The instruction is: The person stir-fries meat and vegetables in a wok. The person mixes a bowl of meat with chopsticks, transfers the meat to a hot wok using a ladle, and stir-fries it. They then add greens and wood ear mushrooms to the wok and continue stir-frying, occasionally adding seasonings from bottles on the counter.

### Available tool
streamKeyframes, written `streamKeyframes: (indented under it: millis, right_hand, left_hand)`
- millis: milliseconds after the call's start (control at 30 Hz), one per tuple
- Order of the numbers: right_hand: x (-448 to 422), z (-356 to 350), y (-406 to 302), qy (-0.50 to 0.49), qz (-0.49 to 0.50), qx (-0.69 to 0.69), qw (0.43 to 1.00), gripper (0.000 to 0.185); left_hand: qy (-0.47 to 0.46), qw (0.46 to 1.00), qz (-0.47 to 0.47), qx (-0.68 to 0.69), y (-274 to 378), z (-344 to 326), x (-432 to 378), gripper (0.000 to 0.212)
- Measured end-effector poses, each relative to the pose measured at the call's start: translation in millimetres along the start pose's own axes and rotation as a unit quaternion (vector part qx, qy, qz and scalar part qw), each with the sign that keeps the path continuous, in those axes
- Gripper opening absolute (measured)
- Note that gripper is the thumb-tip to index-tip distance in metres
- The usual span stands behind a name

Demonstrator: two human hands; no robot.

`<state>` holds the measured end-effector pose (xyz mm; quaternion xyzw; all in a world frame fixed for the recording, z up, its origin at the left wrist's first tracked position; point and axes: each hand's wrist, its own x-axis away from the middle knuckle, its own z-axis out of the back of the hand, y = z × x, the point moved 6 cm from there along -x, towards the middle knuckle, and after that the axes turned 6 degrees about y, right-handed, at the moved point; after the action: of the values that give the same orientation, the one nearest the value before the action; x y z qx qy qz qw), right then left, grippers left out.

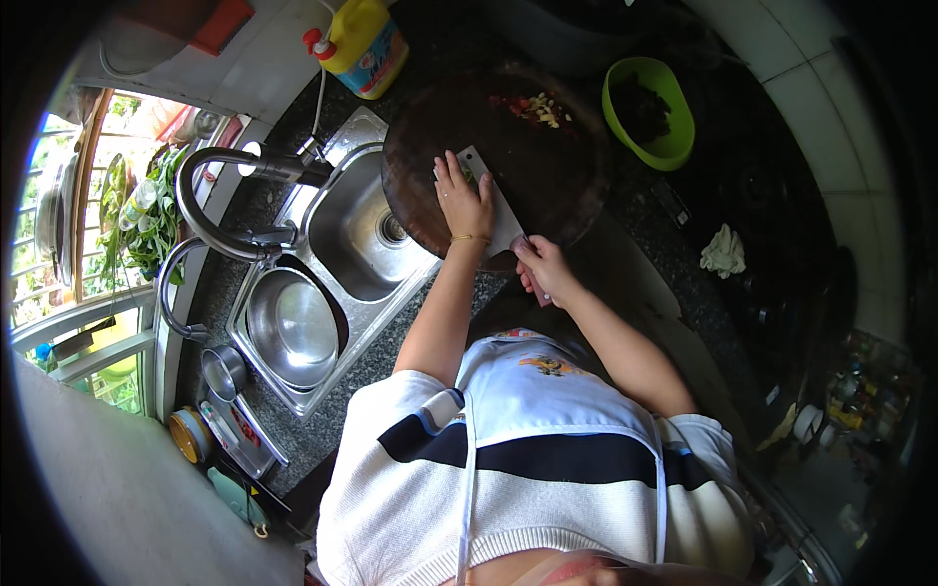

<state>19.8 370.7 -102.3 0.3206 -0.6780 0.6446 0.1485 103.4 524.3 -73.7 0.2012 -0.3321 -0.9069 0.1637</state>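
Observation:
My right hand [546,269] is closed around the handle of a cleaver [506,220], whose broad metal blade lies over the near part of a round dark wooden chopping board [425,124]. My left hand [465,198] rests flat beside and partly over the blade, with its fingers extended and a little spread. A bit of green shows at the blade near my left thumb; what lies under the palm is hidden. Chopped red and pale yellow pieces [542,110] sit in a small heap at the board's far right.
Left of the board is a steel double sink [352,234] with a curved faucet [192,198] and a metal basin [293,329]. A yellow detergent bottle [366,51] stands behind. To the right are a green bowl [681,139] with dark contents and a crumpled cloth [723,251].

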Motion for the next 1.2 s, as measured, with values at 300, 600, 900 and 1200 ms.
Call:
streamKeyframes:
  millis: [300,600,900,1200]
  right_hand:
    - [116,107,-24,0.106,0.099,-0.266,0.953,0.018]
    - [335,331,-53,0.457,0.236,-0.274,0.813,0.029]
    - [480,593,35,0.720,0.026,0.146,0.678,0.031]
    - [436,523,-37,0.724,0.261,0.083,0.633,0.036]
  left_hand:
    - [0.013,0.980,-0.109,0.166,75,0,1,0.039]
    - [-0.073,0.921,-0.375,-0.080,127,-104,-81,0.017]
    - [-0.011,0.940,-0.339,-0.033,91,-98,-79,0.009]
    - [-0.198,0.835,-0.505,-0.099,133,-132,-102,0.021]
